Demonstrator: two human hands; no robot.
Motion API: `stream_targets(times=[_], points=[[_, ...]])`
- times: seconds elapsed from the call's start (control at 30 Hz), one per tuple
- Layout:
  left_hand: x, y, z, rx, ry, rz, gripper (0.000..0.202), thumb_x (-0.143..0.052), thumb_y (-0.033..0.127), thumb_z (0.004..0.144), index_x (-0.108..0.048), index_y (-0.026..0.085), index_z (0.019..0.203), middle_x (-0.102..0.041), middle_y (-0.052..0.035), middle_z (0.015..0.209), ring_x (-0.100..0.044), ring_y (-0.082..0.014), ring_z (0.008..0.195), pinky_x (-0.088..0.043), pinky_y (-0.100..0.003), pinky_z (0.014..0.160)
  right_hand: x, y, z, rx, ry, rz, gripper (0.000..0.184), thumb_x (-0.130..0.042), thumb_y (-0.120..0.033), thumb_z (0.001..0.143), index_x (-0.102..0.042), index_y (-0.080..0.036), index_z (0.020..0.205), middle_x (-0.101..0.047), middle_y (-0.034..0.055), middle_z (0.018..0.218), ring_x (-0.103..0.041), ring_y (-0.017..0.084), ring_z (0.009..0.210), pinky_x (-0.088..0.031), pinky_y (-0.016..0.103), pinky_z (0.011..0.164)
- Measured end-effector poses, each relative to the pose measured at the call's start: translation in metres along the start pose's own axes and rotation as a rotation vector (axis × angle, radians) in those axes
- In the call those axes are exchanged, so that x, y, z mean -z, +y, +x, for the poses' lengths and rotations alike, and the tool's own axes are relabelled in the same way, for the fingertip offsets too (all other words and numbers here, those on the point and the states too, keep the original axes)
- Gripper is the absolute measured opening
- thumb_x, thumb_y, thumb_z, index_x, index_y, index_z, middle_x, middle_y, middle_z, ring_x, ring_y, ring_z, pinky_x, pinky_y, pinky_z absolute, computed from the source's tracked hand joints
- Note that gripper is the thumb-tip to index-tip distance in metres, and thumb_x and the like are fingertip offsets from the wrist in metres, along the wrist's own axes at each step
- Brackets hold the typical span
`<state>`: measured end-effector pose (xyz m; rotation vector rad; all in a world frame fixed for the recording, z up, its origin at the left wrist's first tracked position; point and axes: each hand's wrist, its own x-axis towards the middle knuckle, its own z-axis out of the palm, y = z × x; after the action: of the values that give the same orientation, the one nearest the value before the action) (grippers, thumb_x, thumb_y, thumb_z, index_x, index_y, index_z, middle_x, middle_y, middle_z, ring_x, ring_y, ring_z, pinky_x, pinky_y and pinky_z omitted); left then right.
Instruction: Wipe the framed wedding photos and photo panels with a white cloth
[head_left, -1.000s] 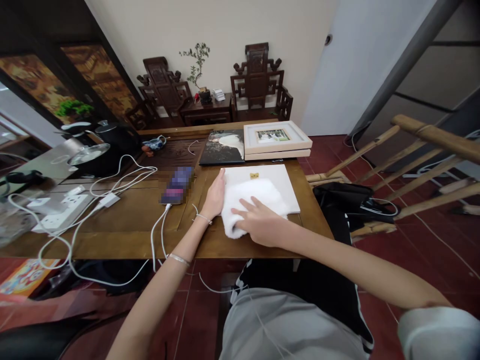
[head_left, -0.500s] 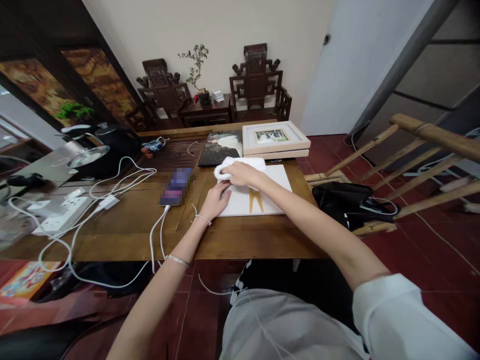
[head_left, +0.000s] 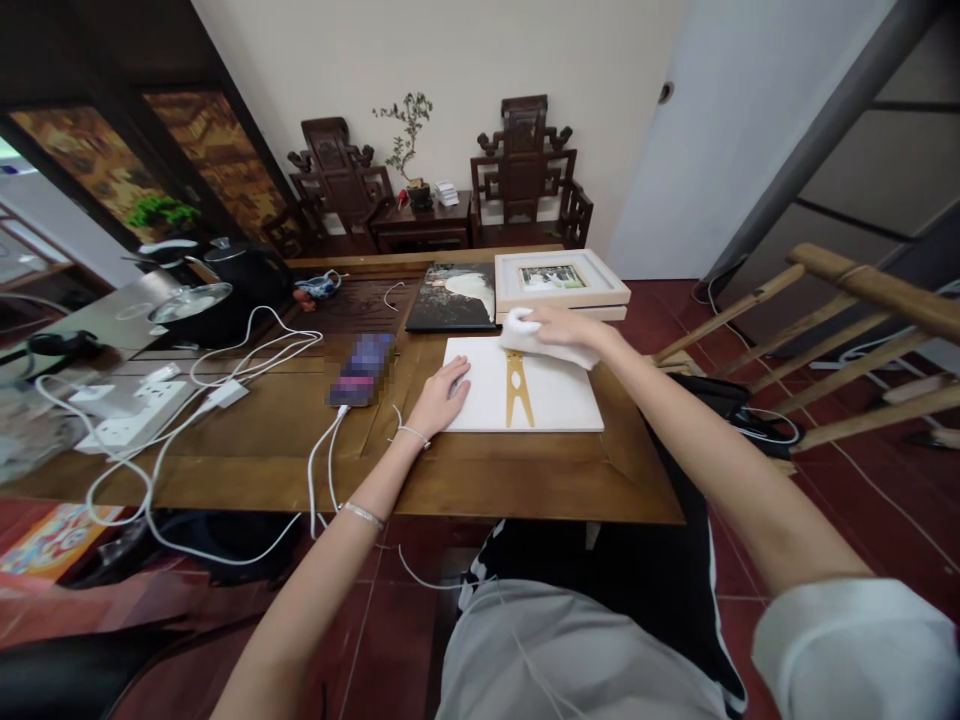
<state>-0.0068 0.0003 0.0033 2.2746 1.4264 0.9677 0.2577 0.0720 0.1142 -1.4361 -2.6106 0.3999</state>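
A flat white board (head_left: 480, 400) lies near the table's front edge, with a yellow A-shaped piece (head_left: 517, 392) on its middle. My left hand (head_left: 444, 394) rests flat on the board's left side, fingers stretched out. In my right hand (head_left: 561, 328) is a bunched white cloth (head_left: 517, 328), which lies over the board's upper right part and covers the top of the yellow piece. Just behind the board are a dark photo panel (head_left: 454, 297) and a pale wooden picture frame (head_left: 559, 278), which rests on another frame-like piece.
To the left, a phone (head_left: 364, 370) is plugged into a white cable. A power strip (head_left: 139, 415), tangled cords and a black pot (head_left: 193, 312) stand farther left. Right of the table is a bamboo rack (head_left: 817, 270). Carved chairs (head_left: 525, 165) line the wall.
My right hand has moved right across the board with the cloth, uncovering its upper left part. My left hand stays at the board's left side. The view has shifted slightly.
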Motion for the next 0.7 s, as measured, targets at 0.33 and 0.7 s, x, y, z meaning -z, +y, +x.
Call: stream_targets(times=[0.33,0.7], points=[[-0.001,-0.001,0.0,-0.005,0.005,0.0,0.04,-0.049,0.028,0.092,-0.065,0.013,0.125,-0.057,-0.0124,0.143,-0.049,-0.0246,0.138,-0.035,-0.045,0.12,-0.044,0.0,-0.109,0.142,0.08,-0.11,0.055,-0.041,0.0,0.068,-0.065,-0.015,0.116,-0.072,0.0144,0.11,-0.065,0.03,0.104,-0.046,0.044,0.096],[-0.003,-0.001,0.001,-0.003,0.015,-0.001,0.041,-0.048,0.028,0.092,-0.065,0.011,0.125,-0.058,-0.0146,0.142,-0.05,-0.0251,0.138,-0.035,-0.044,0.12,-0.061,-0.026,-0.184,0.295,0.047,-0.078,0.048,-0.05,0.001,0.065,-0.066,-0.02,0.105,-0.05,0.0168,0.148,-0.036,0.031,0.145,-0.028,0.056,0.117]])
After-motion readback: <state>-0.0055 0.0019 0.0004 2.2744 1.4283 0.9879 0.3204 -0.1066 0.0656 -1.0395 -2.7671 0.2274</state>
